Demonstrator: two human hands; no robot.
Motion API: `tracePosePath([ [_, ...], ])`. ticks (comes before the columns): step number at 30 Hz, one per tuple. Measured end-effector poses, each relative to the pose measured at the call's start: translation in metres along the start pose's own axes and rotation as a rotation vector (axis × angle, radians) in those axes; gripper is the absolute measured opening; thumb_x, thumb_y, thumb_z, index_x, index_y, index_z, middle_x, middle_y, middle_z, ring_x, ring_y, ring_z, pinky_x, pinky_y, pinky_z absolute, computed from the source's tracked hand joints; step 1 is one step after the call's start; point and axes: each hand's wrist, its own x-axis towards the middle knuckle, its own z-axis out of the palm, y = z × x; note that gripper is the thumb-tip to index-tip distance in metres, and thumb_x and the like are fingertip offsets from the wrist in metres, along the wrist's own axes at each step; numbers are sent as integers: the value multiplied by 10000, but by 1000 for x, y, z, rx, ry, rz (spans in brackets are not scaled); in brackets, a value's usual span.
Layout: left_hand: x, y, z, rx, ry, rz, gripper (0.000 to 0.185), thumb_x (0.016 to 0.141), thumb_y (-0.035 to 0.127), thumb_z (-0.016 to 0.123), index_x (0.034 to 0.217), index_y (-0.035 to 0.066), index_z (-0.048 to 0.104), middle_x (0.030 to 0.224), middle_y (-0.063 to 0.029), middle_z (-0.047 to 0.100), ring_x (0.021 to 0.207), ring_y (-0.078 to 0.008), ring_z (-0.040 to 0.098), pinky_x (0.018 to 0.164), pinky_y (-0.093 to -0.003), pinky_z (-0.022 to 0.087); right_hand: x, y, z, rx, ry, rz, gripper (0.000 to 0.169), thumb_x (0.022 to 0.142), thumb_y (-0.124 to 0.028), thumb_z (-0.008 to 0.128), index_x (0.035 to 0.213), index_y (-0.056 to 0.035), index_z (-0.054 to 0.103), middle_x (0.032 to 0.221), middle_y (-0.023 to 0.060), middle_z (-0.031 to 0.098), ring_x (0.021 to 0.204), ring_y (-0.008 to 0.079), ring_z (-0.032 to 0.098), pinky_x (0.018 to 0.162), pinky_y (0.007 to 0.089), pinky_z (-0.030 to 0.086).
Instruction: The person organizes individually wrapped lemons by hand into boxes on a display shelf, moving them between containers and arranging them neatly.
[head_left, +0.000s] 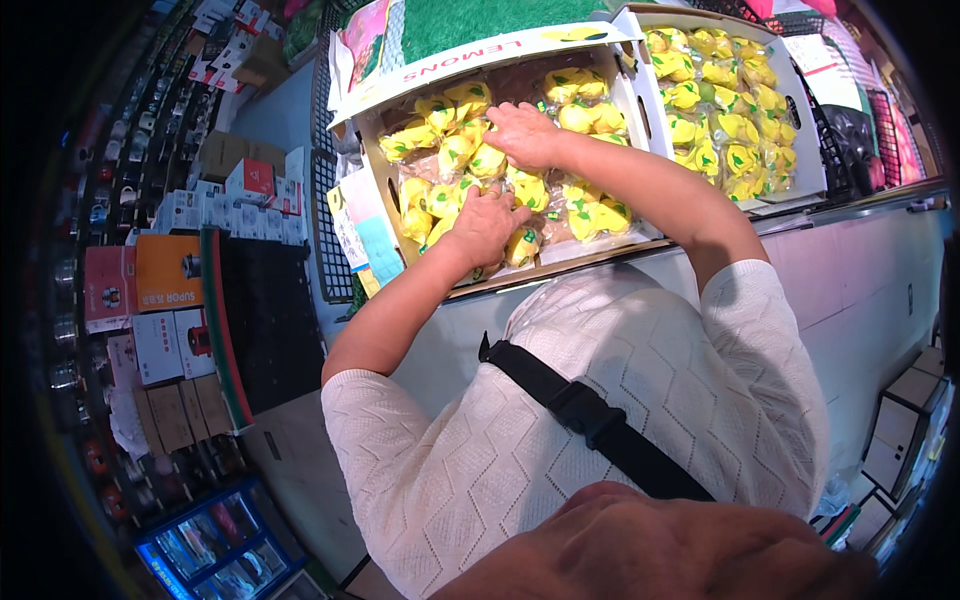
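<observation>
Yellow and green wrapped lemons (459, 150), many under clear plastic, lie in rows in an open white cardboard box (480, 64) printed as lemons. My left hand (489, 227) lies palm down on the lemons near the box's front edge, fingers bent among them. Farther in, my right hand (523, 136) reaches down beside a cluster of wrapped lemons at the middle of the box, its fingertips touching the wrapping. The undersides of both hands are hidden, so a grip does not show. Brown cardboard lining shows between some of the packs.
A second box (806, 142) of wrapped lemons adjoins on the right. Black plastic crates (322, 217) stand left of the first box. Green artificial turf (487, 22) lies behind it. Shelves with boxed goods (169, 271) are at the left, above a blue-framed display case (217, 544).
</observation>
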Motion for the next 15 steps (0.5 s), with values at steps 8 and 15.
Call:
tracePosePath([
  [8, -19, -31, 10, -169, 225, -43, 435, 667, 141, 721, 1077, 124, 576, 1097, -80, 623, 1093, -294, 593, 896, -470, 457, -4, -5, 4, 28, 116, -91, 122, 826, -167, 597, 889, -105, 680, 1046, 115, 565, 1063, 296, 531, 845, 449, 429],
  [15, -37, -46, 20, -250, 454, -8, 346, 644, 115, 703, 962, 101, 567, 983, -110, 606, 963, -335, 603, 807, -469, 479, -3, -5, -3, 39, 122, -144, 184, 891, -208, 506, 856, -101, 651, 1016, 116, 574, 1037, 289, 525, 808, 459, 397],
])
